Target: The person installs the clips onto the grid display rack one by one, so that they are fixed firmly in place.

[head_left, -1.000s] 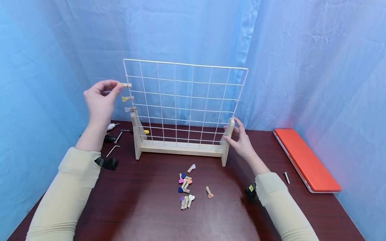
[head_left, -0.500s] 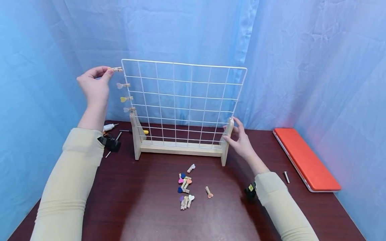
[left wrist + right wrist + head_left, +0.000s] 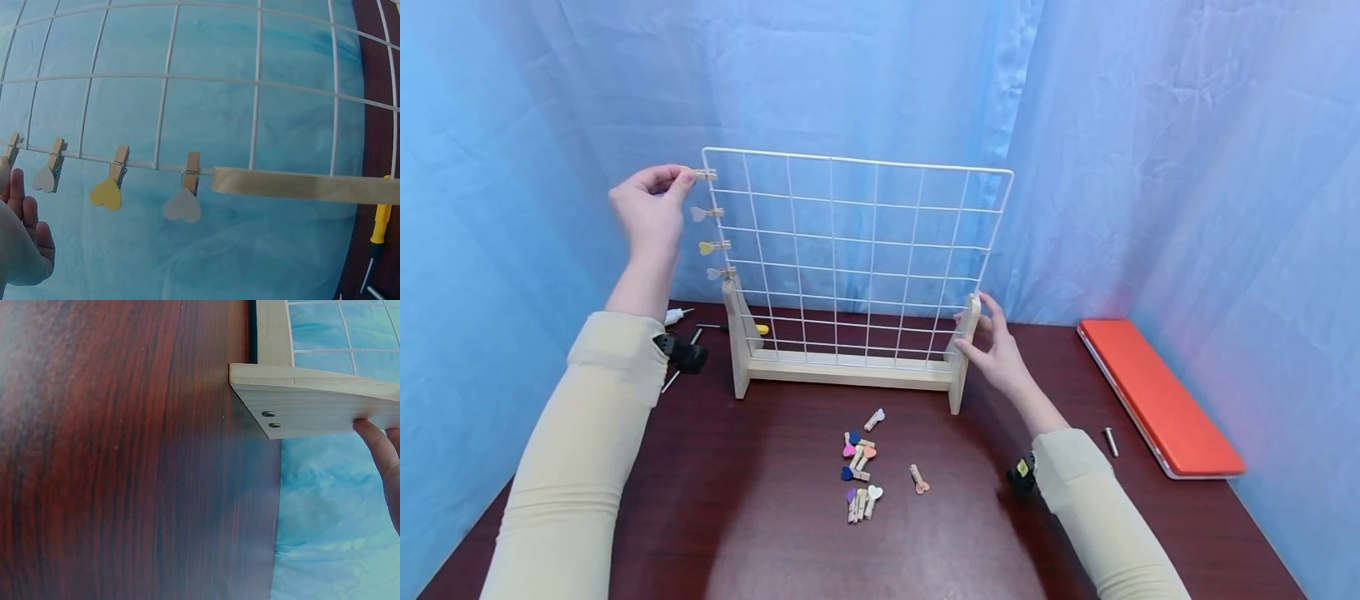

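In the head view my left hand [image 3: 653, 208] pinches a small wooden clothespin [image 3: 706, 174] at the upper left edge of a white wire grid [image 3: 857, 237]. The pin's tip overlaps the edge wire. Below it, three heart-topped clothespins are clipped along the same edge: a pale one [image 3: 47, 178], a yellow one [image 3: 107, 192] and another pale one [image 3: 184, 205]. The grid stands in a wooden stand [image 3: 850, 375]. My right hand [image 3: 996, 354] holds the stand's right upright [image 3: 312, 406], thumb in front and fingers at its outer side.
Several loose heart clothespins [image 3: 861, 458] lie on the dark table before the stand, one orange [image 3: 919, 479] apart. On the right are a red case [image 3: 1161, 396] and a bolt [image 3: 1111, 442]. A yellow-handled screwdriver [image 3: 382, 219] and other tools lie behind left.
My left hand let go of a pale clothespin, now clipped third up, and rose with another. It then moved right, bringing that pin onto the edge wire. My right hand stayed put.
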The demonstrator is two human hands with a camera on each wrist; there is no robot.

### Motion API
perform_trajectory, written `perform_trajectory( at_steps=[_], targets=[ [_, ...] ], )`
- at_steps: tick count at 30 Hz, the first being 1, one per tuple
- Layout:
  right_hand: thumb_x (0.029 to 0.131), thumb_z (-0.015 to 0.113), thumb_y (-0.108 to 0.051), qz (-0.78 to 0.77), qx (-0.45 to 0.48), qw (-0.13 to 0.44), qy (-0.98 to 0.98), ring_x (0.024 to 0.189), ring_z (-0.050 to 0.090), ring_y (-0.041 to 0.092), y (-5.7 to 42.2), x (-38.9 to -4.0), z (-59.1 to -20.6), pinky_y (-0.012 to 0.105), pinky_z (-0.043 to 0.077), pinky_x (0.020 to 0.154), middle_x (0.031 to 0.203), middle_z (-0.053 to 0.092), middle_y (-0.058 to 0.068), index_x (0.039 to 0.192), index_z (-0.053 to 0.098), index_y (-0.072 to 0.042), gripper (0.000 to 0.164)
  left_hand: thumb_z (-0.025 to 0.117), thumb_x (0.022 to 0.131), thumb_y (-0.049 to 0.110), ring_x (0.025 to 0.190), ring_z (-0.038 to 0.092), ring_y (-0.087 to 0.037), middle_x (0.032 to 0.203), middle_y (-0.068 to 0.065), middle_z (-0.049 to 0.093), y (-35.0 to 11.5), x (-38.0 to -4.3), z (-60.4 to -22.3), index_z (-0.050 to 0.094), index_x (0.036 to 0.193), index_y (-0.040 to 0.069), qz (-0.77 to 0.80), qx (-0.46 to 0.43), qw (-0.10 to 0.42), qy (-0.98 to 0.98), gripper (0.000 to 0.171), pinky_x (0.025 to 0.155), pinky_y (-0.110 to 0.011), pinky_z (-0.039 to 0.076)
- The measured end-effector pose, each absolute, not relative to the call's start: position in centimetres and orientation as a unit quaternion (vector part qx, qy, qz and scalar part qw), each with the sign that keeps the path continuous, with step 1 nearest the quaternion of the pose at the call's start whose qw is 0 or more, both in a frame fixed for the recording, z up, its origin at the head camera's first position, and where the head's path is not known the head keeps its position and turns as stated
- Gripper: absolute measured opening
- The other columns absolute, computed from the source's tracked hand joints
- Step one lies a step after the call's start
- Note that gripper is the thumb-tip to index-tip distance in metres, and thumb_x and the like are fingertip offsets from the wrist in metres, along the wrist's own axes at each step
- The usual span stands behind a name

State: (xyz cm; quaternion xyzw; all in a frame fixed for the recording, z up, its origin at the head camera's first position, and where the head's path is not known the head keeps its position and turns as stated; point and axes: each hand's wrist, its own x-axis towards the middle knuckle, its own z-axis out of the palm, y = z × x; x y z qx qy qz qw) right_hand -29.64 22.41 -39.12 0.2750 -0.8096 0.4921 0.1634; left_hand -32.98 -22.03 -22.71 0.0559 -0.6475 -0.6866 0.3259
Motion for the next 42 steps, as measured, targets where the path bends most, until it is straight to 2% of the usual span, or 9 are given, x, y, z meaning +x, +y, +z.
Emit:
perform_trajectory(
  at_steps=[5,9,12,15,20,25,30,37,42],
  targets=[
    [0.082,0.059,0.002,0.493,0.274,0.163,-0.809,0.109,0.049,0.040,22.4,-29.6,-39.0,0.056,0.039,0.084,0.116,0.052,0.027,0.141,0.012,-0.015,0.077,0.068,0.074,0.027,0.084,0.049,-0.005,0.089,0.007,0.057,-21.4,-31.5,-22.3,0.067,0.097,0.013,-0.660,0.027,0.340,-0.669,0.027,0.074,-0.020,0.039],
    [0.082,0.059,0.001,0.490,0.271,0.164,-0.812,0.109,0.049,0.039,22.3,-29.6,-38.9,0.055,0.040,0.084,0.116,0.053,0.024,0.141,0.012,-0.016,0.077,0.068,0.077,0.026,0.087,0.047,-0.005,0.099,0.004,0.055,-20.5,-29.9,-22.0,0.062,0.103,0.013,-0.623,0.011,0.385,-0.681,0.030,0.074,-0.020,0.037],
    [0.082,0.060,0.001,0.490,0.271,0.164,-0.812,0.108,0.050,0.039,22.3,-29.5,-38.8,0.055,0.040,0.084,0.116,0.053,0.024,0.141,0.013,-0.015,0.077,0.068,0.078,0.023,0.083,0.048,-0.005,0.098,0.002,0.057,-19.6,-29.2,-22.5,0.062,0.102,0.009,-0.580,-0.003,0.420,-0.699,0.028,0.071,-0.018,0.037],
    [0.081,0.059,0.003,0.492,0.272,0.164,-0.811,0.108,0.049,0.041,22.3,-29.5,-38.8,0.056,0.040,0.083,0.116,0.052,0.027,0.141,0.013,-0.012,0.077,0.068,0.079,0.022,0.078,0.049,-0.005,0.092,-0.001,0.060,-18.4,-28.6,-24.0,0.065,0.099,0.006,-0.527,-0.047,0.426,-0.734,0.026,0.066,-0.017,0.037],
    [0.081,0.059,0.003,0.490,0.273,0.164,-0.811,0.109,0.048,0.041,22.3,-29.4,-38.6,0.056,0.039,0.084,0.116,0.052,0.026,0.141,0.012,-0.013,0.078,0.067,0.079,0.024,0.077,0.052,-0.009,0.091,-0.004,0.063,-15.7,-27.0,-27.7,0.066,0.098,0.008,-0.447,-0.141,0.349,-0.811,0.025,0.063,-0.021,0.042],
    [0.081,0.059,0.003,0.492,0.271,0.166,-0.811,0.110,0.048,0.041,22.2,-29.4,-38.6,0.055,0.039,0.085,0.116,0.053,0.023,0.141,0.013,-0.014,0.077,0.070,0.076,0.024,0.087,0.055,-0.017,0.092,-0.003,0.065,-13.0,-25.6,-32.6,0.067,0.096,0.009,-0.374,-0.228,0.245,-0.865,0.025,0.077,-0.033,0.042],
    [0.081,0.059,0.003,0.489,0.271,0.162,-0.813,0.111,0.048,0.040,22.3,-29.3,-38.7,0.055,0.039,0.085,0.117,0.052,0.023,0.141,0.012,-0.015,0.078,0.070,0.076,0.021,0.088,0.052,-0.014,0.088,0.004,0.065,-11.1,-24.6,-38.1,0.068,0.088,0.015,-0.319,-0.318,0.143,-0.882,0.013,0.083,-0.034,0.040],
    [0.082,0.059,0.002,0.495,0.271,0.162,-0.810,0.110,0.048,0.040,22.3,-29.5,-38.8,0.055,0.039,0.085,0.117,0.051,0.028,0.141,0.012,-0.016,0.078,0.073,0.072,0.023,0.087,0.047,-0.008,0.080,0.015,0.060,-9.9,-24.5,-42.9,0.066,0.077,0.023,-0.230,-0.413,0.077,-0.878,0.008,0.077,-0.033,0.033],
    [0.081,0.060,0.001,0.496,0.269,0.162,-0.810,0.110,0.048,0.039,22.3,-29.6,-38.9,0.056,0.039,0.085,0.117,0.053,0.023,0.141,0.013,-0.018,0.078,0.070,0.074,0.029,0.090,0.045,-0.007,0.080,0.018,0.058,-9.6,-24.6,-44.2,0.066,0.075,0.026,-0.182,-0.456,0.030,-0.871,0.005,0.076,-0.031,0.030]
  ],
)
